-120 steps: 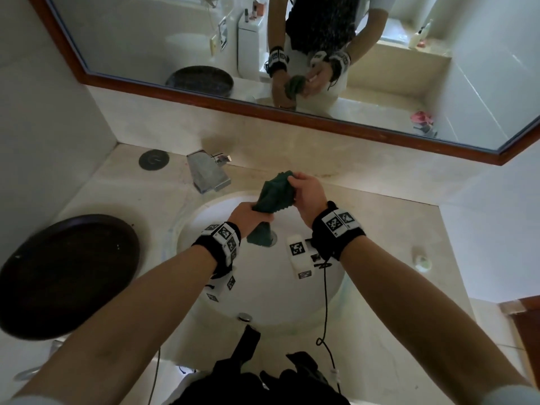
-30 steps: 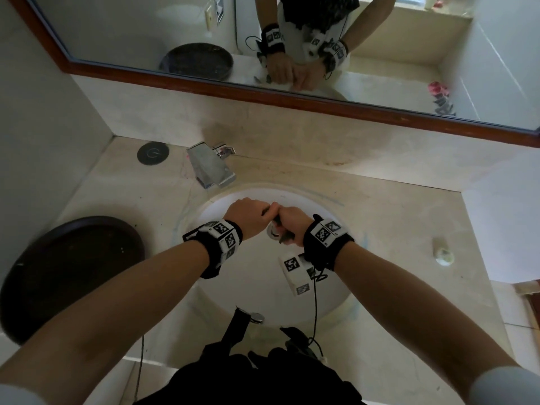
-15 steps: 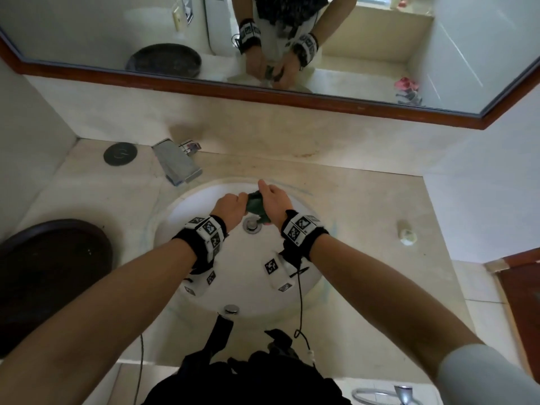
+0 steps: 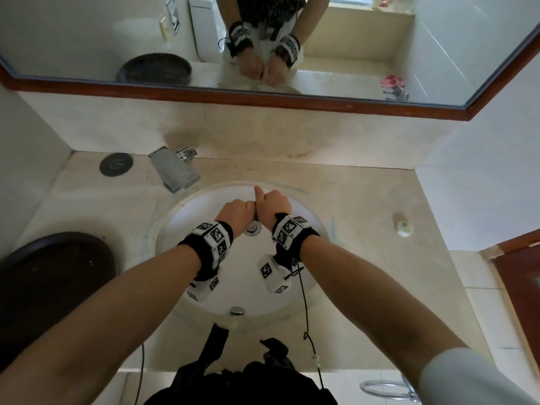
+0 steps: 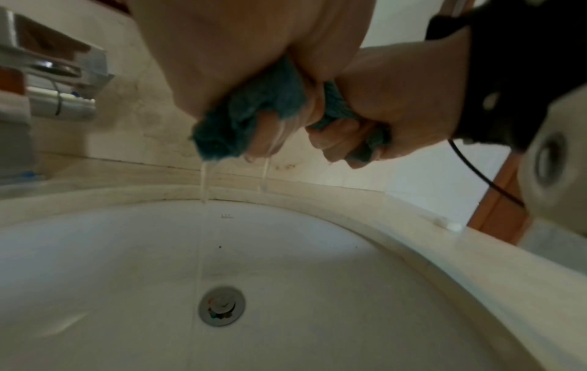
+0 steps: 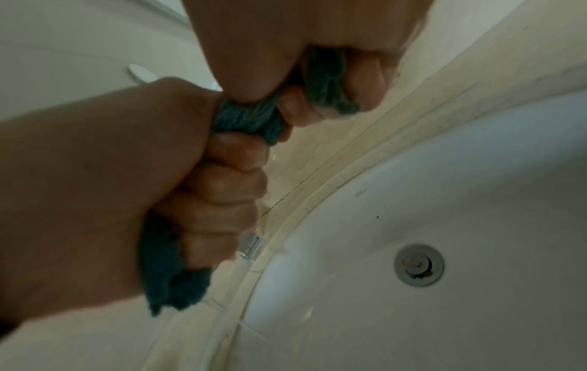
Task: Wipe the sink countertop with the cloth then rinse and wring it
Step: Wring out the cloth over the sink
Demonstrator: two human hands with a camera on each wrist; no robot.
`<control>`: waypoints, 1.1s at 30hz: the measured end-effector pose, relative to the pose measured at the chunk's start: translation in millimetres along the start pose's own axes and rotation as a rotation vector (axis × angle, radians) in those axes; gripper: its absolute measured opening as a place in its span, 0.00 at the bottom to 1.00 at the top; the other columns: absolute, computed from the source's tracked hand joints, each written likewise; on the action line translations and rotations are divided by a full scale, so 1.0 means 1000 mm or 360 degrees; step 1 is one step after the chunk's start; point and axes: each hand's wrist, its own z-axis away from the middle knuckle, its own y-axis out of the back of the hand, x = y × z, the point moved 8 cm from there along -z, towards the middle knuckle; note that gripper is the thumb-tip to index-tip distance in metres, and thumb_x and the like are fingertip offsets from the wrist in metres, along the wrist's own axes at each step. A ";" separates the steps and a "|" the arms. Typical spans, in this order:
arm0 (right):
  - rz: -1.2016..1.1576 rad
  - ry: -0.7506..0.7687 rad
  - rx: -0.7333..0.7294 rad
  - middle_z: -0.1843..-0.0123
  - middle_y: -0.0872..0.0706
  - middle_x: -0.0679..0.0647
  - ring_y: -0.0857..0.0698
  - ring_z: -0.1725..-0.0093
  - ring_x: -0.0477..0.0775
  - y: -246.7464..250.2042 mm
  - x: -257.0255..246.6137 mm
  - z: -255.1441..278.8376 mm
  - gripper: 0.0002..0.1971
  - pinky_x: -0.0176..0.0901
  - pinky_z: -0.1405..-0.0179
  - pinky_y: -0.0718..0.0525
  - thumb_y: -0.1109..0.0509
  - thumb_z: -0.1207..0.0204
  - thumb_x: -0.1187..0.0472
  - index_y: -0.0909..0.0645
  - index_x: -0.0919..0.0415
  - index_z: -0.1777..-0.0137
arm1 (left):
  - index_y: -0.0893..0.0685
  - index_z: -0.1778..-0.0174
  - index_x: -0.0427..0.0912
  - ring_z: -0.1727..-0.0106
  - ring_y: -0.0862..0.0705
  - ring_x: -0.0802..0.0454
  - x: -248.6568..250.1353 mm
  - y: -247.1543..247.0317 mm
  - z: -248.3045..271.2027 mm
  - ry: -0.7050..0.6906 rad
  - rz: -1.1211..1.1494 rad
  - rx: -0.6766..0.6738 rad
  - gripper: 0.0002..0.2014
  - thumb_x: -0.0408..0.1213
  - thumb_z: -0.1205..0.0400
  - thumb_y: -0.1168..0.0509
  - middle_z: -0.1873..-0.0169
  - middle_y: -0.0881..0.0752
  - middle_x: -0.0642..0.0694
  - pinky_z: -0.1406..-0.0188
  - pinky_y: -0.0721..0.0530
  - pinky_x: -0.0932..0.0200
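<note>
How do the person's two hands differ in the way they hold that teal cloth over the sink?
A loose end of the teal terry cloth sticks out below the fist of the left hand; the right hand shows only slivers between its fingers. The right hand's thumb points up; the left hand's does not. Both grip the twisted cloth, fists together, over the round white sink basin.

Cloth (image 5: 254,100): teal. Sink basin (image 4: 181,223): white. Countertop (image 4: 365,200): beige marble. Tray (image 4: 52,273), near left: dark brown. Mirror frame (image 4: 292,102): reddish-brown.
</note>
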 end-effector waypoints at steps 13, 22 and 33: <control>-0.0463 -0.0471 -0.0505 0.77 0.18 0.57 0.25 0.79 0.55 -0.033 0.033 0.000 0.28 0.40 0.72 0.24 0.46 0.18 0.40 0.20 0.64 0.64 | 0.20 0.52 0.34 0.63 0.26 0.43 -0.030 0.011 -0.016 -0.0168 -0.0264 0.0205 0.22 0.45 0.12 0.55 0.65 0.24 0.42 0.63 0.31 0.55; -0.0551 -0.0312 -0.0589 0.68 0.16 0.61 0.18 0.73 0.58 -0.061 0.001 -0.009 0.23 0.45 0.69 0.20 0.31 0.25 0.39 0.18 0.60 0.65 | 0.17 0.67 0.37 0.71 0.22 0.43 -0.096 0.047 0.008 -0.0041 0.0215 0.0218 0.28 0.57 0.15 0.46 0.72 0.20 0.39 0.65 0.22 0.53; -0.0587 -0.0036 -0.0891 0.63 0.15 0.62 0.16 0.66 0.58 -0.163 -0.141 0.013 0.06 0.46 0.67 0.16 0.27 0.26 0.62 0.18 0.64 0.60 | 0.14 0.56 0.43 0.53 0.15 0.38 -0.253 0.113 0.077 0.0395 0.0673 0.0645 0.07 0.41 0.20 0.35 0.57 0.11 0.38 0.48 0.16 0.47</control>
